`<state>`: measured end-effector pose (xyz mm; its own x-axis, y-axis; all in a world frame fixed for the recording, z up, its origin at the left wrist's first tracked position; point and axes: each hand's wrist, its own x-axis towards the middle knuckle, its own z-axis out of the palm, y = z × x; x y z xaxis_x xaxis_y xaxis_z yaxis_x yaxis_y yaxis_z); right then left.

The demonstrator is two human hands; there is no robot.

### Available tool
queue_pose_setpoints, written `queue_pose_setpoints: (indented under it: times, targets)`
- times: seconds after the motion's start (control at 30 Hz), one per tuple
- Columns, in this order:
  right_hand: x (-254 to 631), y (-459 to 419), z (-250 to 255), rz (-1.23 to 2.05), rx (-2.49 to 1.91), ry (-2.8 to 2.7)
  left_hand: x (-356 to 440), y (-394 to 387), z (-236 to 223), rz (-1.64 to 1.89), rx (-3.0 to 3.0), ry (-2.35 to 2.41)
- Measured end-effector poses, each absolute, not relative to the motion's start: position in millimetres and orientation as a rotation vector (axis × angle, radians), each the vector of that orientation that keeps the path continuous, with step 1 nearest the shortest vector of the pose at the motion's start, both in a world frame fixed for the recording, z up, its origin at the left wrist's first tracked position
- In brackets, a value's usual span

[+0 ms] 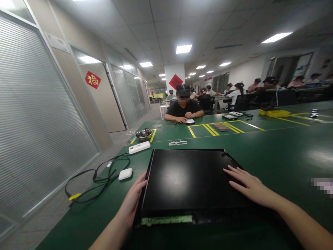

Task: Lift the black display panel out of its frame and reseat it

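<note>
The screen point(187, 180), a black panel in a dark frame, lies face up on the green table point(283, 156), directly before the wearer. The left hand point(135, 196) is set against the screen's left edge, fingers close together; whether it grips the frame underneath cannot be told, as the underside is hidden. The right hand point(248, 185) is spread wide, fingers apart, its fingertips over the screen's right portion and the palm near the right edge. A green circuit strip point(166, 219) is exposed along the screen's near edge, toward the left. Left of the screen are a small white case point(125, 174) and, farther out, a looped black cable point(97, 178) bearing a yellow tag point(75, 197). A white oblong device point(139, 147) sits off the screen's far left corner, with a filled metal bowl point(144, 139) beyond it. Just past the screen's far edge lies a slim silver tool point(177, 142). Farther beyond the screen, a seated co-worker point(183, 109) in black has both hands at a small item point(190, 121). A yellow tray point(274, 113) stands beyond the screen to the right.
</note>
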<state>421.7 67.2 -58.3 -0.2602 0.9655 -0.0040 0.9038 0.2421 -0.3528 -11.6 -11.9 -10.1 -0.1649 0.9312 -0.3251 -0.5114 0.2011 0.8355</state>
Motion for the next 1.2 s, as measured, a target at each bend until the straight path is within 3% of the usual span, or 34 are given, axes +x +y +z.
queue_pose_setpoints:
  times: [0.17,0.37,0.6,0.77,0.93,1.03,1.2]
  targets:
    - [421.5,67.8,-62.2,0.364,-1.753,-2.29,-13.5,-11.2,-15.0,1.353,0.537,1.306]
    - [422.1,70.3,-67.8,0.298,-1.729,-2.296,-19.9,-12.9,-12.0,1.237,0.59,1.09]
    - [423.0,70.6,-66.6,0.369,-1.623,-2.226,-8.3,-27.0,1.9,1.303,0.814,1.219]
    - [428.2,75.2,-61.6,0.469,-1.578,-1.915,-3.9,-37.3,15.6,1.264,0.758,1.123]
    - [440.0,86.3,-64.1,0.431,-1.825,-1.587,-6.5,-37.1,11.9,1.32,0.699,1.047]
    - [443.8,84.3,-59.4,0.529,-1.823,-1.516,-8.5,-34.3,10.5,1.376,0.675,1.051]
    - [446.9,74.5,-35.7,0.961,-1.53,-1.316,-15.1,-28.8,13.2,1.45,0.583,1.084]
